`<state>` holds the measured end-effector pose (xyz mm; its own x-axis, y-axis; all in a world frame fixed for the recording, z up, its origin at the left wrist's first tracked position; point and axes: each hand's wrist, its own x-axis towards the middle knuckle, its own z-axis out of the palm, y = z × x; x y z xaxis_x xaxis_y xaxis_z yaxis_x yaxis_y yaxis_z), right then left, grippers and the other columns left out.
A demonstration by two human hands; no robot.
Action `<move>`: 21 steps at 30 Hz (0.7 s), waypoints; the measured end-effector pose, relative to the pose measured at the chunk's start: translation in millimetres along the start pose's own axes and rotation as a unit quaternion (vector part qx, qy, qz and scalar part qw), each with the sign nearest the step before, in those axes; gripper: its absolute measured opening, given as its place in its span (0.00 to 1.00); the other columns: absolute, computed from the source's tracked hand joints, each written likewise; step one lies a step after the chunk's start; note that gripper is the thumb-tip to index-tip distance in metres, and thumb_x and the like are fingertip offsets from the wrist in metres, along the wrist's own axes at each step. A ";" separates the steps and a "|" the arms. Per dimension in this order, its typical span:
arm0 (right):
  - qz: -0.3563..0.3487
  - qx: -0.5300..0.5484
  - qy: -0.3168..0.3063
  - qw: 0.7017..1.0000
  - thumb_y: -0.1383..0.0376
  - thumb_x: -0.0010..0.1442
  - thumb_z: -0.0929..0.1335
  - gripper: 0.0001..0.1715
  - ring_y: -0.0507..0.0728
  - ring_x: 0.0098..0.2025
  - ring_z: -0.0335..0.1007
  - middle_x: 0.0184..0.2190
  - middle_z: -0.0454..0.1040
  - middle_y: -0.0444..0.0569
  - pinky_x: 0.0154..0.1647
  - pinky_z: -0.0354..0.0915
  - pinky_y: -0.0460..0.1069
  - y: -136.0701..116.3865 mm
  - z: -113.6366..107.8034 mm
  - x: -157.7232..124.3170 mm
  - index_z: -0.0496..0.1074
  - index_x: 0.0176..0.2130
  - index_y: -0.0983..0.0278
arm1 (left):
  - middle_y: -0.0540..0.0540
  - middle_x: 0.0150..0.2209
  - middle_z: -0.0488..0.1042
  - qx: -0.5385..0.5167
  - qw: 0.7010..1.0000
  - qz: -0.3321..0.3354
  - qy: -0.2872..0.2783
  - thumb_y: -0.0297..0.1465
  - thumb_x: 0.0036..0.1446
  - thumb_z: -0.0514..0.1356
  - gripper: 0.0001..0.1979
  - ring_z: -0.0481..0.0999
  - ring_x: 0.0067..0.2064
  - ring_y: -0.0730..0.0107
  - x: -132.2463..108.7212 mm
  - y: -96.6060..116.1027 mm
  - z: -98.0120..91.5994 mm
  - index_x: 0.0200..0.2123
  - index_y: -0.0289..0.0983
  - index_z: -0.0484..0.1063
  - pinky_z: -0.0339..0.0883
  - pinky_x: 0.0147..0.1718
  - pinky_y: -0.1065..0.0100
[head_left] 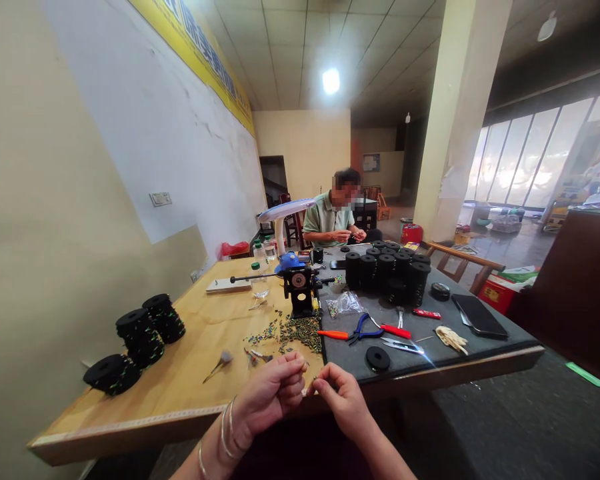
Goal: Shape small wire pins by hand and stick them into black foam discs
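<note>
My left hand (pixel 275 393), with silver bangles on the wrist, is closed in a pinch at the table's front edge. Close beside it on the right, my right hand (pixel 343 398) also pinches with thumb and forefinger. A tiny item shows at each set of fingertips, too small to name. Just beyond the hands lies a heap of small striped pieces (pixel 300 331) on the wooden tabletop (pixel 195 360). A black spool (pixel 377 359) lies flat on the grey mat (pixel 430 367), right of my hands. Small feathery bundles (pixel 223 359) rest on the wood to the left.
Stacked black spools stand at the left (pixel 140 337) and back right (pixel 387 267). A black winding device (pixel 300 293) and white lamp (pixel 280 227) stand mid-table. Blue pliers (pixel 366 328), scissors (pixel 403 345) and a phone (pixel 480 315) lie on the mat. A person (pixel 327 217) sits opposite.
</note>
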<state>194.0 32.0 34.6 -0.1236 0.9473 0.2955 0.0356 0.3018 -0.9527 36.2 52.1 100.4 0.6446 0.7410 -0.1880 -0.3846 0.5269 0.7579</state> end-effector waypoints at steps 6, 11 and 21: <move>-0.026 0.015 -0.017 0.999 0.56 0.58 0.65 0.16 0.52 0.35 0.68 0.32 0.74 0.49 0.39 0.61 0.44 -11.1 -3.5 1.7 0.72 0.34 0.68 | 0.61 0.14 0.46 0.023 1.000 -0.004 0.012 0.33 0.45 0.67 0.20 0.40 0.16 0.85 -0.1 -1.4 1.0 0.23 0.35 0.55 0.35 0.16 0.77; -0.050 0.029 -0.006 0.998 0.60 0.58 0.64 0.12 0.51 0.37 0.68 0.33 0.73 0.48 0.41 0.62 0.44 -23.3 -3.6 6.4 0.69 0.35 0.67 | 0.61 0.14 0.46 0.053 0.999 -0.007 0.011 0.33 0.47 0.66 0.16 0.40 0.16 0.86 3.1 -2.8 -2.1 0.25 0.33 0.60 0.35 0.16 0.77; -0.045 -0.032 0.012 0.998 0.66 0.55 0.63 0.07 0.49 0.31 0.64 0.27 0.71 0.45 0.36 0.59 0.42 -25.9 1.1 10.8 0.66 0.28 0.68 | 0.61 0.15 0.47 0.061 0.998 0.003 0.010 0.35 0.45 0.67 0.19 0.41 0.16 0.86 1.7 -5.1 -4.1 0.24 0.34 0.58 0.35 0.17 0.76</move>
<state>190.7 34.3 62.5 -0.1052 0.9180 0.3823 0.0886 0.3916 -0.9159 36.6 52.4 93.6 0.6283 0.7533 -0.1945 -0.3041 0.4678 0.8299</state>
